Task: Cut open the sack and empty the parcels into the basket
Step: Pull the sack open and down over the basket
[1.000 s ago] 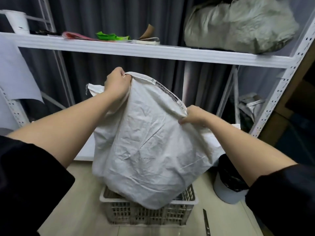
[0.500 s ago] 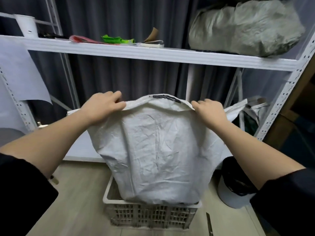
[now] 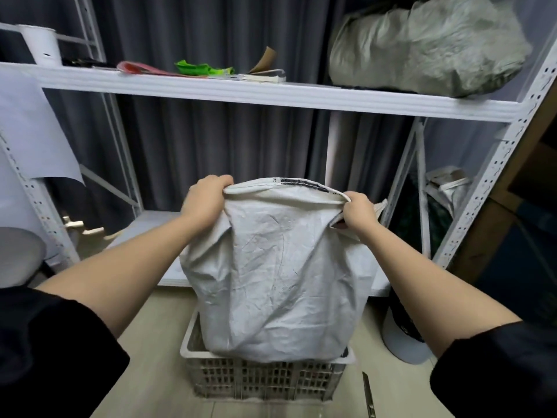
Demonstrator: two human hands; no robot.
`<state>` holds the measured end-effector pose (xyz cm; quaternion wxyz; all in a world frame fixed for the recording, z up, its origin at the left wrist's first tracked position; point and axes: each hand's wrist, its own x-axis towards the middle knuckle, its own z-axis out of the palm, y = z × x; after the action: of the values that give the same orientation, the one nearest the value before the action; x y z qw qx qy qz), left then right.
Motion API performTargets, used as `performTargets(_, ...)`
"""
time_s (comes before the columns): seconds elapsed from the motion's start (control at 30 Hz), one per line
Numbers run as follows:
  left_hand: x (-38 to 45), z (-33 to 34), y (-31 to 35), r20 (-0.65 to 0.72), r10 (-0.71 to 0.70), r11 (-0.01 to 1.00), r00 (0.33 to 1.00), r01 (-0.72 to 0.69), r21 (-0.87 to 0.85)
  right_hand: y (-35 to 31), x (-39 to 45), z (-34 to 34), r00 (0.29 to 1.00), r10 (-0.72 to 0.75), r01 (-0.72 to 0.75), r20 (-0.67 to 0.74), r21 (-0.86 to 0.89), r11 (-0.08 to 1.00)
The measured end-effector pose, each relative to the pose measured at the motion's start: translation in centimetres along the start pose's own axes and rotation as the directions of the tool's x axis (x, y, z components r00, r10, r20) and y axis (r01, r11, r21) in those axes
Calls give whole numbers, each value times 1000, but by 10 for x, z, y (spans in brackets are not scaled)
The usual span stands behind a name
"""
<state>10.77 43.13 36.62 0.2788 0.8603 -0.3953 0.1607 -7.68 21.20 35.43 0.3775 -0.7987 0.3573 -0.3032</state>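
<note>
Sack (image 3: 277, 282): white, crumpled woven bag held upright, its bulging lower end sunk into the basket; top hem with dark print faces far.
Basket (image 3: 265, 380): pale lattice crate on the floor, near centre, its inside mostly hidden by the sack.
Left hand (image 3: 208, 202): fingers closed tight on the sack's top left edge.
Right hand (image 3: 358, 211): fist clamped around the bunched top right edge.
Parcels: not visible; the sack covers whatever lies in the basket.
Shelf (image 3: 271, 93): white metal rack just beyond the sack, with a grey curtain behind it.
On the shelf: a white roll (image 3: 40, 45) far left, green scrap (image 3: 202, 69) in the middle, large grey bundle (image 3: 422, 46) at right.
Bin (image 3: 404, 336): white with a black liner, right of the basket, partly behind the right forearm.
Floor, near right: a thin dark blade-like strip (image 3: 368, 393), too small to identify.
</note>
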Motion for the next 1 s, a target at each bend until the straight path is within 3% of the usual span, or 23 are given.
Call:
performTargets(0.07,2,10,10,45,-260,940,965,263,-218,-6,-5,4,979,159,-188,128,266,945)
performTargets(0.13,2,15,20,200,-384,779,901,433,-454,-10,-8,0,935,228,-326,272,405,854)
performTargets(0.23,1,9,29,492,-356,312,795,597,-739,-3,-2,-7,897,193,-379,398,466,800)
performTargets(0.27,3,9,28,535,-320,246,782,613,-751,-1,-1,-7,896,199,-383,397,462,800)
performTargets(0.33,6,10,27,527,-318,300,788,610,-733,3,-3,0,930,179,-310,321,423,851)
performTargets(0.43,5,17,28,447,-342,479,827,563,-674,8,-6,4,970,-22,-40,243,248,968)
performTargets(0.5,3,23,27,409,-299,544,862,507,-669,13,-6,1,940,-146,128,307,76,989)
performTargets(0.63,-1,27,29,207,-325,706,923,383,-596,15,-11,-1,856,-179,329,484,-244,912)
performTargets(0.7,-1,29,34,154,-363,668,919,372,-645,17,-16,3,832,-128,376,540,-379,846)
performTargets(0.77,-1,30,42,145,-406,566,902,373,-735,21,-18,7,829,-41,381,558,-510,771)
performTargets(0.93,-3,26,57,160,-477,350,864,354,-867,27,-15,11,739,261,248,621,-611,752)
performTargets(1.0,-4,25,58,187,-492,254,851,345,-904,27,-16,7,751,297,238,589,-662,711)
